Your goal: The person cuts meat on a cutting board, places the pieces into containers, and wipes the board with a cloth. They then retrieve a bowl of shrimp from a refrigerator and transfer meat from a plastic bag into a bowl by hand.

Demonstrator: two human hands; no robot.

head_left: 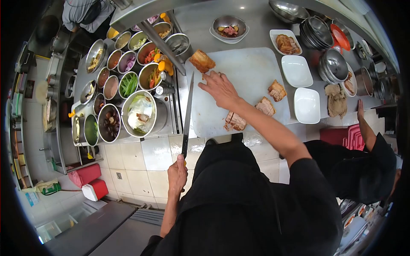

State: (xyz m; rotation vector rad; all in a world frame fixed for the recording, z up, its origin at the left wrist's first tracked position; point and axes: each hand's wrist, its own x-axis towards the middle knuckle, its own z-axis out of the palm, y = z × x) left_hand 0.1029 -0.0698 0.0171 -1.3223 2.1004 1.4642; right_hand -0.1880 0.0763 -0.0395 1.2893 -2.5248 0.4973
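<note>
My left hand [177, 174] is closed around the handle of a long knife [188, 115], whose blade points up along the left edge of the white cutting board [243, 64]. Over the board, my right hand [220, 88] has its fingers spread, the fingertips just below a browned chunk of meat [202, 61]. Whether they touch it or the small bits beside it is hard to tell. Farther right on the board lie a crusted meat piece [276, 91], another piece [265, 106] and a sliced portion [235, 121], partly behind my right forearm.
Metal containers of cut vegetables, one with green strips [128, 84], stand on the left. White dishes [306, 106], a plate of meat [287, 44] and stacked bowls [334, 65] are on the right. One person [358, 166] stands at right, another [87, 15] at upper left.
</note>
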